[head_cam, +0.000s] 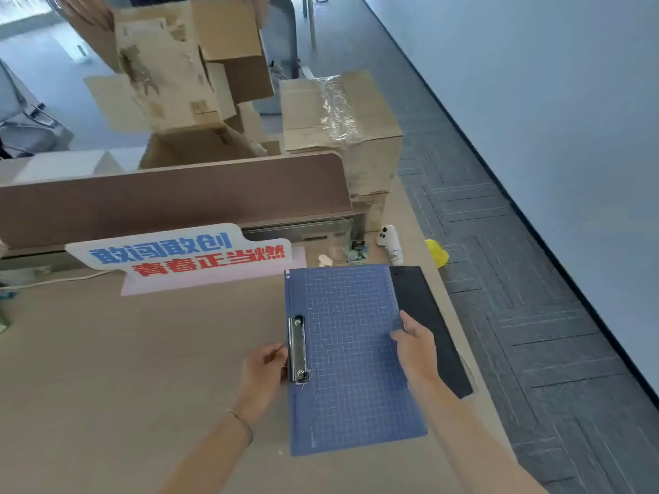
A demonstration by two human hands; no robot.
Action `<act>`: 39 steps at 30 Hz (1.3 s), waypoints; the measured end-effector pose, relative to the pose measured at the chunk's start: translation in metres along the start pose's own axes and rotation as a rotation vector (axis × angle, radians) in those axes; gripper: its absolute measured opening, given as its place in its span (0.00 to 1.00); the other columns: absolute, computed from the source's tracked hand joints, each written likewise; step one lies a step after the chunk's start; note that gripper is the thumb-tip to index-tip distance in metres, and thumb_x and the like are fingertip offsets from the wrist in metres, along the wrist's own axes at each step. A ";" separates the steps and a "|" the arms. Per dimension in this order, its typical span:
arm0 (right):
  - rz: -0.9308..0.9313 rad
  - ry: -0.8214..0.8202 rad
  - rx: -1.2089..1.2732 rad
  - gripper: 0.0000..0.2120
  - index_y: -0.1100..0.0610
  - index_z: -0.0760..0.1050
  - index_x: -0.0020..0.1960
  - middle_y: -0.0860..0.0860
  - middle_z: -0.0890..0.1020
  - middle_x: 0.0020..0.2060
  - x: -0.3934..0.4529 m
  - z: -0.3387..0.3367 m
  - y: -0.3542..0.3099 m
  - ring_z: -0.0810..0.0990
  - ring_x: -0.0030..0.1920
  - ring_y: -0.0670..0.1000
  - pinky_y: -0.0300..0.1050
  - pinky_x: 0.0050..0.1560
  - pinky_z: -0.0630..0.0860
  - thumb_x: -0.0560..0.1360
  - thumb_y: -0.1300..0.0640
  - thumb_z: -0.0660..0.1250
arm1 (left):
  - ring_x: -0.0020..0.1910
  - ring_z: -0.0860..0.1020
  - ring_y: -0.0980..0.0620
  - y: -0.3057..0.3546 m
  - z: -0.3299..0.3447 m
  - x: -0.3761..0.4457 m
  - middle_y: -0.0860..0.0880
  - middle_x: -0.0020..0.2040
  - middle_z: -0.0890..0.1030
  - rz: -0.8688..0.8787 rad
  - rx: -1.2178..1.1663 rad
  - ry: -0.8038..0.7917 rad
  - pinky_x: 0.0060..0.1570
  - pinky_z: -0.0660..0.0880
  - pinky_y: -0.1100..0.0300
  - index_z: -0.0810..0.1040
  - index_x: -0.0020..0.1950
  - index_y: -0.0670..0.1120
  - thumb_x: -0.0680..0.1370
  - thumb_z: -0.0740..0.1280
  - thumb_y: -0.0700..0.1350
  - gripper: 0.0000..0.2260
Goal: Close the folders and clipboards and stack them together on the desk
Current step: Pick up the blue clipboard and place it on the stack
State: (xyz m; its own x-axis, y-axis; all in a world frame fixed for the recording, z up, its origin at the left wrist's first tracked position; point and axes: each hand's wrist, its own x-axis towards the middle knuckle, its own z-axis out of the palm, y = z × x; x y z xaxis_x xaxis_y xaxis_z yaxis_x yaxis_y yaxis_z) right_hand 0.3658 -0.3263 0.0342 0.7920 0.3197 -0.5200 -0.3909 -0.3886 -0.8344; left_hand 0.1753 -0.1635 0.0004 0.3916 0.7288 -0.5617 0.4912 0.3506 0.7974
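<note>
A blue clipboard (351,358) with a white grid and a metal clip (297,349) on its left edge lies over a black folder (426,322), which shows only along the right side. Both rest near the right edge of the wooden desk (142,369). My left hand (265,369) grips the clipboard's left edge beside the clip. My right hand (415,345) holds its right edge, thumb on top, where it overlaps the black folder.
A white sign with blue and red characters (185,253) stands on a pink sheet (214,276) behind. A brown partition (171,197), cardboard boxes (338,115), a small white toy (390,242), a yellow object (437,253) and small clutter sit beyond. The desk's right edge drops to dark carpet.
</note>
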 end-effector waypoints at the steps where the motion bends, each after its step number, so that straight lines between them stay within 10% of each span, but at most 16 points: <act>1: 0.017 0.008 -0.028 0.23 0.56 0.67 0.76 0.46 0.75 0.68 0.009 -0.011 0.002 0.75 0.44 0.39 0.36 0.41 0.74 0.81 0.66 0.59 | 0.46 0.85 0.33 0.005 0.016 -0.003 0.33 0.47 0.86 0.002 -0.009 0.002 0.54 0.81 0.37 0.84 0.49 0.39 0.83 0.63 0.36 0.10; 5: 0.007 -0.006 -0.173 0.23 0.56 0.68 0.75 0.50 0.75 0.70 0.042 -0.046 0.005 0.79 0.60 0.65 0.56 0.52 0.79 0.81 0.65 0.59 | 0.48 0.85 0.30 0.018 0.068 -0.002 0.33 0.47 0.86 -0.007 -0.039 -0.024 0.53 0.82 0.39 0.85 0.51 0.41 0.83 0.63 0.35 0.11; 7: 0.000 -0.019 -0.224 0.23 0.57 0.68 0.75 0.50 0.76 0.69 0.057 -0.057 0.006 0.81 0.58 0.63 0.57 0.53 0.79 0.81 0.65 0.58 | 0.45 0.86 0.33 0.023 0.087 0.000 0.35 0.46 0.87 -0.016 -0.037 -0.034 0.51 0.83 0.42 0.85 0.48 0.42 0.83 0.62 0.35 0.12; 10: -0.008 -0.027 -0.265 0.23 0.54 0.68 0.76 0.53 0.79 0.65 0.079 -0.068 0.014 0.76 0.30 0.46 0.42 0.29 0.74 0.81 0.63 0.59 | 0.41 0.86 0.41 0.025 0.108 0.009 0.39 0.44 0.88 -0.031 -0.020 -0.004 0.50 0.84 0.46 0.85 0.49 0.42 0.82 0.64 0.34 0.11; 14: -0.023 -0.014 -0.315 0.26 0.52 0.67 0.76 0.56 0.81 0.60 0.107 -0.074 0.027 0.70 0.26 0.44 0.36 0.24 0.68 0.79 0.64 0.60 | 0.41 0.86 0.40 0.024 0.124 0.022 0.43 0.42 0.88 -0.040 0.030 0.052 0.48 0.84 0.40 0.86 0.55 0.42 0.80 0.68 0.37 0.08; 21: -0.062 -0.036 -0.413 0.29 0.53 0.63 0.78 0.51 0.73 0.72 0.129 -0.078 0.030 0.80 0.47 0.43 0.33 0.35 0.76 0.79 0.64 0.62 | 0.40 0.85 0.44 0.027 0.143 0.036 0.47 0.43 0.87 -0.023 0.086 0.155 0.48 0.84 0.45 0.86 0.54 0.46 0.78 0.71 0.40 0.07; 24: -0.084 -0.044 -0.443 0.30 0.53 0.63 0.78 0.53 0.77 0.68 0.132 -0.074 0.035 0.79 0.41 0.44 0.43 0.45 0.81 0.78 0.64 0.63 | 0.37 0.83 0.47 0.025 0.146 0.040 0.47 0.41 0.87 -0.007 0.127 0.185 0.46 0.84 0.45 0.86 0.50 0.50 0.77 0.71 0.39 0.07; 28: -0.123 -0.029 -0.497 0.32 0.50 0.63 0.78 0.50 0.77 0.67 0.137 -0.074 0.042 0.79 0.59 0.54 0.54 0.53 0.82 0.74 0.60 0.63 | 0.39 0.85 0.44 0.017 0.146 0.044 0.49 0.39 0.86 -0.018 0.169 0.189 0.44 0.84 0.45 0.85 0.46 0.53 0.77 0.71 0.39 0.08; 32: -0.082 -0.067 -0.509 0.31 0.52 0.62 0.79 0.51 0.73 0.72 0.136 -0.078 0.045 0.76 0.49 0.44 0.39 0.45 0.75 0.77 0.64 0.63 | 0.57 0.79 0.47 0.022 0.148 0.042 0.51 0.57 0.81 0.017 0.245 0.221 0.53 0.75 0.57 0.79 0.61 0.50 0.79 0.68 0.44 0.11; 39: -0.082 -0.081 -0.517 0.32 0.49 0.61 0.79 0.53 0.79 0.60 0.138 -0.071 0.049 0.81 0.47 0.52 0.54 0.51 0.81 0.77 0.59 0.65 | 0.77 0.65 0.47 0.029 0.162 0.045 0.48 0.78 0.67 -0.170 -0.077 -0.021 0.77 0.59 0.49 0.61 0.81 0.46 0.83 0.56 0.56 0.27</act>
State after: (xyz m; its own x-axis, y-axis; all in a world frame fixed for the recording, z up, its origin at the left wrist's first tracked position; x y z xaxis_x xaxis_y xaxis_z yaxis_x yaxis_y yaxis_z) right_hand 0.4893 -0.3620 -0.0655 0.7634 0.4249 -0.4865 -0.0305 -0.7287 -0.6842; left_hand 0.3331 -0.2159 -0.0381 0.3251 0.6430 -0.6934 0.4911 0.5118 0.7049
